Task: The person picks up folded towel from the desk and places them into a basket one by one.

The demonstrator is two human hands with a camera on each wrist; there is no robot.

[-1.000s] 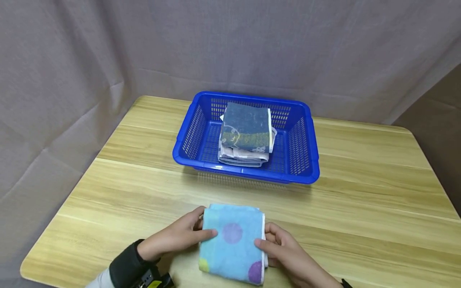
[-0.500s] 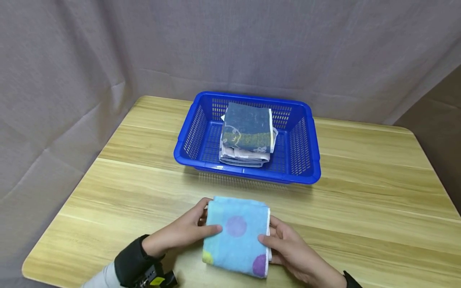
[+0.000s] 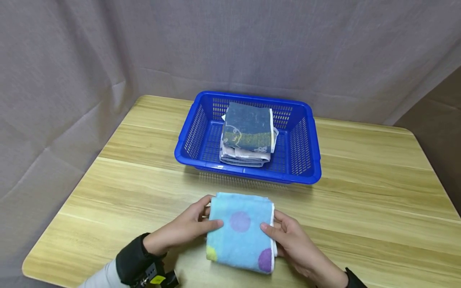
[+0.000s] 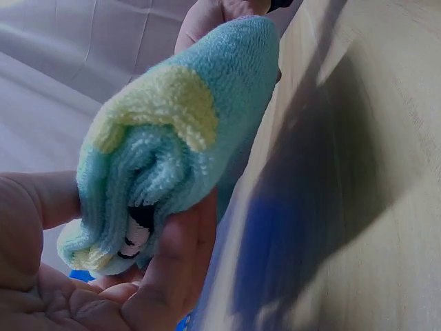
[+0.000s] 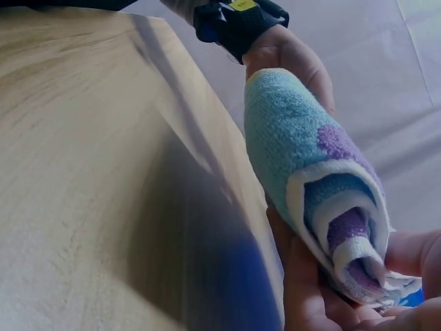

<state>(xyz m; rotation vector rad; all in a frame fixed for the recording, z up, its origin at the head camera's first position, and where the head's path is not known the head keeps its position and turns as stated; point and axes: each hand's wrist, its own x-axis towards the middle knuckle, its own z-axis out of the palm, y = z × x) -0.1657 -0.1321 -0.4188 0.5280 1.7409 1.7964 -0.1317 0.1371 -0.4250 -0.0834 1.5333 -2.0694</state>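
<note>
A folded light-blue towel (image 3: 239, 244) with purple and yellow dots is held up between both hands, lifted off the table as both wrist views show. My left hand (image 3: 187, 226) grips its left edge, thumb on top and fingers underneath. On the white-trimmed right edge, my right hand (image 3: 297, 242) pinches it the same way. The left wrist view shows the towel's rolled-in layers (image 4: 158, 152) between thumb and fingers. White-edged folds (image 5: 344, 214) face the right wrist camera. Beyond the towel stands a blue plastic basket (image 3: 248, 173) holding folded dark grey towels (image 3: 246, 124).
The wooden table (image 3: 119, 192) reaches out on both sides of the basket, its rounded corners showing. A grey cloth curtain (image 3: 230, 44) hangs behind and to the left. A black wrist strap with a small device (image 3: 140, 264) sits on the left wrist.
Both hands have moved the light-blue towel a little forward and to the right, nearer the basket. Their grip stays the same, and the grey towels have not moved.
</note>
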